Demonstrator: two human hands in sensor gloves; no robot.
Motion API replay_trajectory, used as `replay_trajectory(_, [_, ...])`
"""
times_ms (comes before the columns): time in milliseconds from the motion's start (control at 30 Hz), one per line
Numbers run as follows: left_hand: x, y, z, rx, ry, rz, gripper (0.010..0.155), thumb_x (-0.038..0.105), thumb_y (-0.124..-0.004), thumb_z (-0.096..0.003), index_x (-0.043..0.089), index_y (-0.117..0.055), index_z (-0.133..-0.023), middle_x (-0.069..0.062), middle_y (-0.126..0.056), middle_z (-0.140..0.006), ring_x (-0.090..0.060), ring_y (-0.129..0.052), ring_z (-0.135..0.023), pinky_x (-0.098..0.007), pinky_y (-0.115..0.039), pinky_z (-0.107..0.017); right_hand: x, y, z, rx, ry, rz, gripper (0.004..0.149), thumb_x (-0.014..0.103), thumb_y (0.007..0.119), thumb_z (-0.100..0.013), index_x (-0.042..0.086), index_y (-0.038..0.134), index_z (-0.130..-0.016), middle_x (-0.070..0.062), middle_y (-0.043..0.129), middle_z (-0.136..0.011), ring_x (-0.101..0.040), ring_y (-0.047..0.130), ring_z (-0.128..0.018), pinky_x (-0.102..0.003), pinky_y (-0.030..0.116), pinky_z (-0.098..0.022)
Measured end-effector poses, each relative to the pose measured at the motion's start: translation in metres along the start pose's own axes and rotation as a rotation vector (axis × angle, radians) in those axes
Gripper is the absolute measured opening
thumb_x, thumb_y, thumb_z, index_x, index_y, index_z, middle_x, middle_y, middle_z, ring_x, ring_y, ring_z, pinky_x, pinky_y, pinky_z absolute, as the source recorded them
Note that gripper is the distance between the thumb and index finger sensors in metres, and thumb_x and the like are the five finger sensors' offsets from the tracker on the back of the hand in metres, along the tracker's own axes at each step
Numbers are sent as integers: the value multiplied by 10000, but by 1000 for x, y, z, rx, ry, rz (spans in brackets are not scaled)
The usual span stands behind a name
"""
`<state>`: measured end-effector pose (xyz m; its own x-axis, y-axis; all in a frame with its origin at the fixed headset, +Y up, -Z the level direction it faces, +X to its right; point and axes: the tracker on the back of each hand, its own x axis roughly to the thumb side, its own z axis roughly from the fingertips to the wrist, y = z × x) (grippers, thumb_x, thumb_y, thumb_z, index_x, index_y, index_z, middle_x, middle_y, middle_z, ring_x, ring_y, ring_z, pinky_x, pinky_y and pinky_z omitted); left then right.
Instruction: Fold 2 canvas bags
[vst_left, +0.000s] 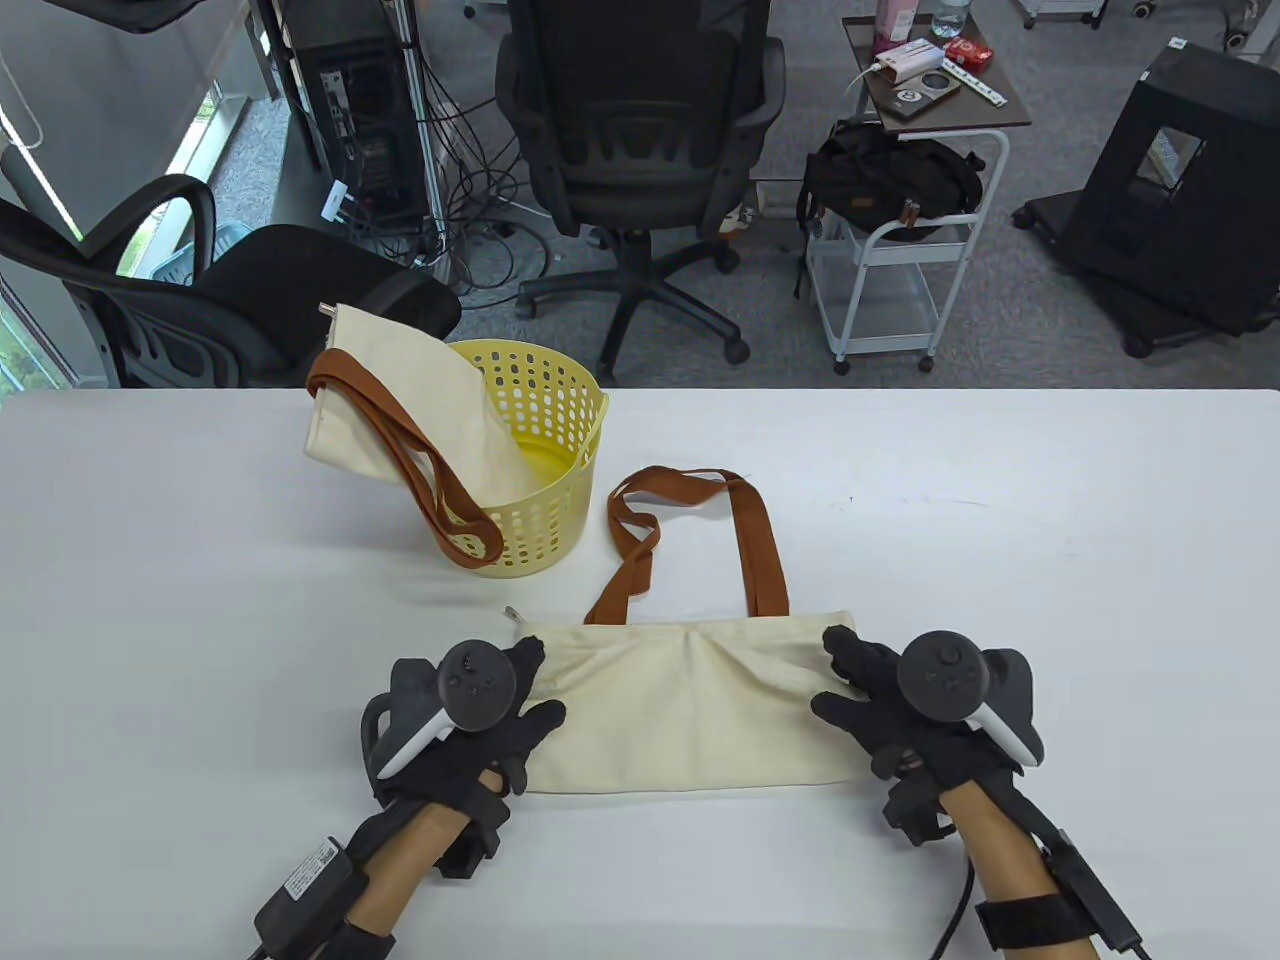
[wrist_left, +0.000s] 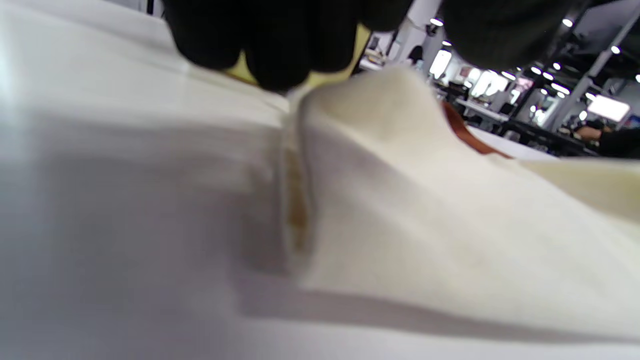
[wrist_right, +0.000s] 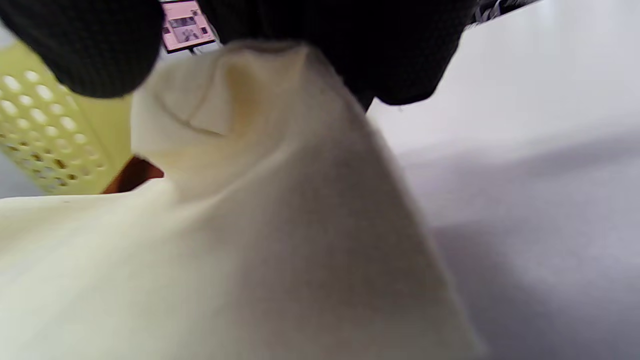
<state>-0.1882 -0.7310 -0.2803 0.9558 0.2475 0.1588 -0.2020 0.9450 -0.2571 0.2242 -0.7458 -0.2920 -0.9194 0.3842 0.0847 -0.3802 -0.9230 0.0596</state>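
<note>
At six o'clock on desk (vst_left: 1000, 520): canvas bag (vst_left: 690, 710), corners pinched by my left hand (vst_left: 470, 715) and right hand (vst_left: 915, 705) fingers for folding.

Bag (vst_left: 690, 705) on table: cream canvas, plain, faint tan smudge near its left edge (wrist_left: 297, 210).
Its straps (vst_left: 760, 545): rust brown.
Second bag (vst_left: 400, 415): same cream canvas.
Its straps (vst_left: 430, 475): same rust brown.
Basket (vst_left: 555, 440): pale yellow, walls dotted with rows of round holes.
Table (vst_left: 1000, 520): plain white, greyish in shadow.
Left hand (vst_left: 480, 735): black glove.
Right hand (vst_left: 905, 715): black glove.
Trackers (vst_left: 470, 690): dark grey faces, white handles.
Chairs (vst_left: 640, 130): black.
Cart (vst_left: 900, 270): white frame, brown top.
Backpack (vst_left: 895, 185): black.
Floor (vst_left: 1000, 340): grey.
</note>
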Motion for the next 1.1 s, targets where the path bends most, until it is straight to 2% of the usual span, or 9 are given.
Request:
replay_trajectory(67, [2, -9, -2, -57, -22, -17, 824, 544, -773, -402, 336, -322, -1058, -38, -305, -1163, -396, -421, -1109, -604, -457, -795, 7, 7, 2, -11, 29, 129, 722, 500, 841, -414, 239, 577, -1034, -84, 722, -1044, -331, 862, -866, -518, 739, -636])
replay_trajectory(167, [0, -24, -10, -194, -12, -72, 831, 565, -757, -393, 360, -306, -1060, -35, -166, -1162, -418, -241, -1119, -631, -349, -803, 14, 18, 1, 1, 70, 268, 764, 489, 836, -421, 230, 496, -1055, -92, 650, -1081, -352, 804, -915, -531, 711, -661])
replay_trajectory(233, [-3, -34, -16, -254, -6, -102, 860, 573, -750, -394, 366, -240, -1054, -34, -100, -1150, -419, -188, -1113, -633, -319, -802, 18, 23, 0, 27, 105, 357, 780, 492, 829, -426, 228, 463, -1062, -99, 601, -1103, -375, 746, -951, -546, 682, -678])
replay_trajectory(300, [-6, -44, -19, -299, 23, -130, 940, 591, -735, -392, 360, -71, -1016, -39, -41, -1134, -412, -198, -1112, -617, -336, -803, 21, 25, -2, 67, 140, 417, 796, 519, 802, -433, 233, 418, -1070, -96, 544, -1125, -384, 682, -988, -551, 651, -700])
replay_trajectory(333, [-7, -50, -21, -339, 29, -135, 952, 597, -724, -393, 361, -29, -1000, -34, -27, -1127, -401, -172, -1109, -598, -270, -800, 23, 24, -4, 71, 147, 418, 783, 519, 795, -438, 235, 430, -1070, -105, 534, -1130, -394, 654, -999, -562, 633, -707])
replay_trajectory(500, [-7, -50, -21, -348, 38, -146, 934, 610, -693, -388, 367, -30, -1000, -21, -14, -1119, -362, -122, -1107, -582, -226, -801, 38, 9, -21, 27, 180, 379, 769, 514, 795, -448, 252, 438, -1076, -94, 470, -1160, -406, 541, -1054, -586, 547, -754])
replay_trajectory(600, [-7, -50, -21, -344, 39, -148, 930, 612, -694, -384, 366, -47, -1005, -18, -27, -1120, -358, -126, -1109, -580, -230, -802, 57, -4, -49, 23, 198, 320, 770, 503, 804, -453, 260, 429, -1080, -87, 443, -1171, -398, 492, -1074, -586, 509, -777])
replay_trajectory(767, [-7, -51, -21, -344, 38, -143, 933, 614, -687, -384, 365, -30, -998, -14, -13, -1117, -355, -114, -1108, -578, -217, -801, 92, -12, -103, -23, 246, 375, 780, 508, 822, -446, 275, 433, -1081, -70, 433, -1179, -387, 453, -1089, -577, 487, -789])
replay_trajectory(1100, [-8, -51, -20, -348, 39, -131, 931, 614, -686, -384, 368, -33, -999, -9, -4, -1115, -349, -99, -1106, -574, -200, -800, 126, 16, -206, 49, 229, 341, 800, 468, 868, -436, 310, 420, -1080, -31, 367, -1196, -353, 350, -1115, -552, 396, -820])
